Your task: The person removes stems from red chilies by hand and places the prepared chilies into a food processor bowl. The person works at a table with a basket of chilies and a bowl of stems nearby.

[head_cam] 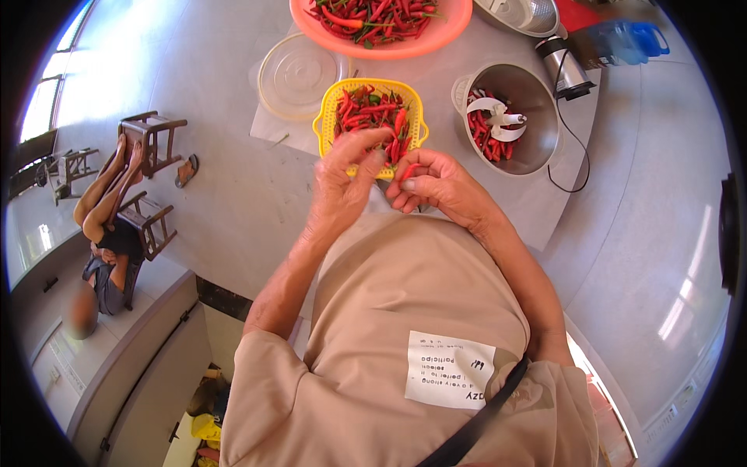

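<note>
Red chili peppers [373, 110] fill a yellow plastic basket [421, 105] in front of me. My left hand [350, 166] is at the basket's near left edge, thumb and index finger curled towards each other; whether anything is between them is unclear. My right hand [435, 181], just right of it, holds a red chili pepper [411, 171] between thumb and fingers. A large pink plastic basin [461, 29] with more red chilies stands beyond the basket. On the right, a metal pot [540, 125] contains chilies around a white-bladed chopper shaft [499, 119].
A clear round lid [300, 76] lies left of the basket. A silver motor unit [565, 67] with a black cord, a blue plastic jug [630, 44] and a metal container [525, 14] are at the far right. A person [114, 257] sits at left, feet on a wooden stool [153, 140].
</note>
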The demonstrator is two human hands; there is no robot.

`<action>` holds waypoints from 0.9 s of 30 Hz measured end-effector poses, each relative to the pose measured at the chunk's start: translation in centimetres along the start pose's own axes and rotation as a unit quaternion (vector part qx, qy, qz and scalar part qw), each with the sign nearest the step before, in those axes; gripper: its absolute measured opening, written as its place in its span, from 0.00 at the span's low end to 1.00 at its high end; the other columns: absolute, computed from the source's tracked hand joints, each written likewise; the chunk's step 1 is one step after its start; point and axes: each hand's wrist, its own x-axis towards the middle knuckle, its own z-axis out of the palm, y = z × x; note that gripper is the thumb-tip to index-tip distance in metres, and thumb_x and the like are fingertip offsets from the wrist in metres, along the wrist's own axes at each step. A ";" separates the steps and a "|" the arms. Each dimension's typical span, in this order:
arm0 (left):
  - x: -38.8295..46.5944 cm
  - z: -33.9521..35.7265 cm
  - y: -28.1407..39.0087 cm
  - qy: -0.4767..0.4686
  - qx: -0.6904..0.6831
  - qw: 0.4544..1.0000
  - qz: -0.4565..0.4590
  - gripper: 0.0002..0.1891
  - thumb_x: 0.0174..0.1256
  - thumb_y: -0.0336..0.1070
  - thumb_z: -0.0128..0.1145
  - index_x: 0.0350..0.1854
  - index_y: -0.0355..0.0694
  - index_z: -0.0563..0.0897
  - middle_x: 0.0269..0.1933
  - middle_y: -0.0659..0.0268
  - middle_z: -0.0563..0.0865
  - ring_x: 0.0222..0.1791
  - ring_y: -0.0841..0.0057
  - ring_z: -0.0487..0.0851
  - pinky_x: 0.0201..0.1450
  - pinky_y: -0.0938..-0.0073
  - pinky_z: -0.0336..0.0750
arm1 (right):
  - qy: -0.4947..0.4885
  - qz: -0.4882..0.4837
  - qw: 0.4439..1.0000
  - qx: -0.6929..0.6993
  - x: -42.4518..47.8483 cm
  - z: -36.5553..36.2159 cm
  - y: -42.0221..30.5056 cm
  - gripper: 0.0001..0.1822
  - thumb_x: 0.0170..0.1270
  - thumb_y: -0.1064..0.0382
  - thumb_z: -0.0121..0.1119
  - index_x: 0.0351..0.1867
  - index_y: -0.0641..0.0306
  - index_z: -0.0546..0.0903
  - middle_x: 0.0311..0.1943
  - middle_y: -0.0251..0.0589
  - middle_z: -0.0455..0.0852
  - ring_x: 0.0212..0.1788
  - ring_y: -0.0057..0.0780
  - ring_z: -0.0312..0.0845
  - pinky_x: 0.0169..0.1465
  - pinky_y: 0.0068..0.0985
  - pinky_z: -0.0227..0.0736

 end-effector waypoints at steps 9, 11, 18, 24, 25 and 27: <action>7.1 -0.7 -2.7 -0.096 0.489 0.863 -0.082 0.37 0.56 0.37 0.70 0.69 0.45 0.68 0.53 0.48 0.81 0.48 0.50 0.86 0.46 0.50 0.81 | 0.059 0.001 0.998 -0.005 0.8 -1.9 1.6 0.13 0.70 0.67 0.53 0.53 0.66 0.79 0.43 0.40 0.85 0.46 0.25 0.83 0.51 0.26 0.81; 7.4 -0.5 -3.3 -0.092 0.505 0.856 -0.061 0.37 0.55 0.38 0.70 0.67 0.42 0.66 0.50 0.47 0.80 0.44 0.48 0.87 0.44 0.48 0.81 | 0.059 0.017 0.998 -0.015 1.6 -2.4 2.1 0.17 0.72 0.66 0.50 0.58 0.67 0.77 0.43 0.42 0.85 0.46 0.25 0.83 0.51 0.26 0.81; 8.3 0.4 -4.9 -0.092 0.509 0.855 -0.030 0.31 0.56 0.37 0.70 0.59 0.38 0.68 0.46 0.45 0.81 0.40 0.47 0.86 0.39 0.47 0.80 | 0.057 0.017 0.997 -0.040 2.8 -3.2 3.2 0.25 0.72 0.65 0.44 0.69 0.70 0.71 0.43 0.49 0.87 0.45 0.28 0.84 0.51 0.26 0.81; 8.3 0.7 -6.5 -0.061 0.477 0.877 0.009 0.19 0.60 0.34 0.61 0.51 0.38 0.71 0.40 0.46 0.84 0.36 0.47 0.86 0.35 0.47 0.79 | 0.061 0.022 0.997 -0.039 2.6 -2.6 2.5 0.27 0.69 0.68 0.42 0.68 0.78 0.68 0.43 0.55 0.86 0.45 0.34 0.86 0.49 0.27 0.83; 8.4 0.7 -6.8 -0.055 0.471 0.880 0.003 0.17 0.61 0.34 0.60 0.51 0.39 0.72 0.39 0.47 0.84 0.35 0.47 0.86 0.34 0.47 0.79 | 0.064 0.024 0.997 -0.036 2.5 -2.6 2.4 0.27 0.69 0.68 0.42 0.68 0.77 0.68 0.43 0.55 0.86 0.45 0.34 0.86 0.49 0.27 0.83; 8.4 0.6 -6.8 -0.064 0.458 0.886 0.018 0.17 0.61 0.33 0.60 0.50 0.38 0.72 0.39 0.47 0.85 0.35 0.47 0.86 0.34 0.46 0.79 | 0.068 0.028 0.997 -0.032 2.6 -2.7 2.4 0.26 0.69 0.67 0.43 0.67 0.77 0.69 0.43 0.54 0.86 0.44 0.33 0.86 0.49 0.27 0.83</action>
